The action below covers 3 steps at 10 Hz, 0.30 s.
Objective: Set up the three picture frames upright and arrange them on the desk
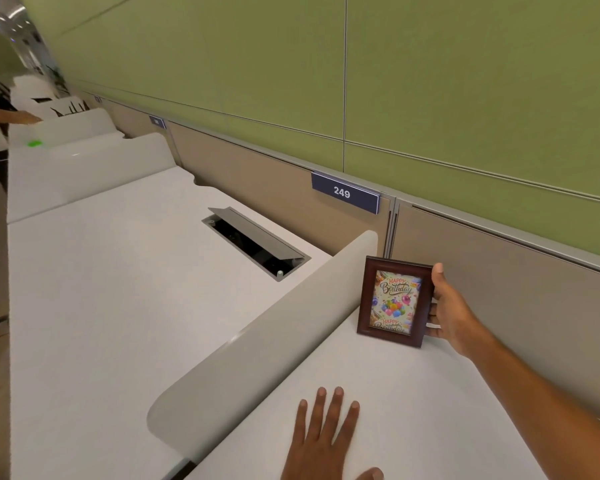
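A small dark-brown picture frame (395, 301) with a "Happy Birthday" balloon card stands upright on the white desk (378, 382), close to the back corner beside the divider. My right hand (449, 315) grips the frame's right edge, thumb on the top corner and fingers behind it. My left hand (326, 434) rests flat on the desk near the front edge, palm down with fingers spread, holding nothing. Only this one frame is in view.
A low grey-white divider (257, 344) separates this desk from the neighbouring desk (101, 289), which has an open cable hatch (257, 242). A tan partition (499, 271) with a "249" sign (343, 192) and green wall panels run behind. Another person's hand (18, 116) shows far left.
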Tool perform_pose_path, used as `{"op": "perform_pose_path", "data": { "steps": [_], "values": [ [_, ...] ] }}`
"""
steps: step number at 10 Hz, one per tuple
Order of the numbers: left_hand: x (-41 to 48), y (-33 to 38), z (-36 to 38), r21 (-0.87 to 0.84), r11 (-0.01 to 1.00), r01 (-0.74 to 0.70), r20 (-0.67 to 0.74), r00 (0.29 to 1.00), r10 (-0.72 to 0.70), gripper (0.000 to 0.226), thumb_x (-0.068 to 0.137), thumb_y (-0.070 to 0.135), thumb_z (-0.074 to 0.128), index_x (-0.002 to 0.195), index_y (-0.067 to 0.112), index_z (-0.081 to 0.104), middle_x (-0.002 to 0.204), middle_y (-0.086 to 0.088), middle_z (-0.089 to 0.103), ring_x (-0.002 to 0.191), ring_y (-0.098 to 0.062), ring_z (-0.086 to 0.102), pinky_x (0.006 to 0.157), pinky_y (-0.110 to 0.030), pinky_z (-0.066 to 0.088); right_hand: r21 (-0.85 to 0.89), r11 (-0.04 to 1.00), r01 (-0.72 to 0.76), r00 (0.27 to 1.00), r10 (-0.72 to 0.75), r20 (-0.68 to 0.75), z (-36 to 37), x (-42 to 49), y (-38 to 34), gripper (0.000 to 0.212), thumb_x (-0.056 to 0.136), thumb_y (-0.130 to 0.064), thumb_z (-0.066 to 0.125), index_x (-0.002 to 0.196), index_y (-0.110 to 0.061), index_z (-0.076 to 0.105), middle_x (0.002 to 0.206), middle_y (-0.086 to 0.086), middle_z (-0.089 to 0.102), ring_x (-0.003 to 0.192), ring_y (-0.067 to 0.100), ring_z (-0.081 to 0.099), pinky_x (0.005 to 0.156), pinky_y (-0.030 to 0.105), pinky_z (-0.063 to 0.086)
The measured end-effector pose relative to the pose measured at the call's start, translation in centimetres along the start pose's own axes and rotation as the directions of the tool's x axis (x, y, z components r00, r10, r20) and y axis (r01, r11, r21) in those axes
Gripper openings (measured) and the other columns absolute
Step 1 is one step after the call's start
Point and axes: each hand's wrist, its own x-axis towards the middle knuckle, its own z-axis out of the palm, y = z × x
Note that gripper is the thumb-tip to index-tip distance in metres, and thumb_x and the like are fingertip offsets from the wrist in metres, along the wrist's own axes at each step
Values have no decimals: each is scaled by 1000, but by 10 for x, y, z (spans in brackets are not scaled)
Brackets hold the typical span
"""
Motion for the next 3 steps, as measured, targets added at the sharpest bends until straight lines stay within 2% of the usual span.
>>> {"op": "perform_pose_path", "data": {
  "steps": [1, 2, 3],
  "values": [
    [3, -5, -2, -68, 997, 38, 74, 997, -33, 95, 81, 96, 51, 142, 27, 75, 152, -5, 68, 136, -33, 68, 122, -48, 17, -7, 1000, 19, 1000, -19, -6, -5, 0, 0, 107, 62, -111, 33, 122, -32, 73, 109, 6, 84, 109, 29, 75, 85, 45, 55],
    [4, -7, -1, -80, 996, 42, 96, 995, -34, 96, 82, 96, 50, 144, 27, 74, 153, -6, 67, 137, -34, 67, 122, -49, 17, -20, 999, 26, 999, -27, -32, -8, -5, 5, 111, 62, -112, 30, 122, -28, 72, 110, 6, 83, 110, 27, 73, 97, 50, 52],
    [3, -10, 3, -26, 1000, 12, -26, 1000, -12, 96, 85, 95, 48, 147, 26, 71, 157, -6, 63, 140, -36, 65, 123, -49, 16, -106, 992, 69, 989, -81, -122, -13, -9, 24, 104, 75, -102, 30, 132, -22, 66, 128, 7, 73, 119, 30, 65, 110, 55, 43]
  ]
}}
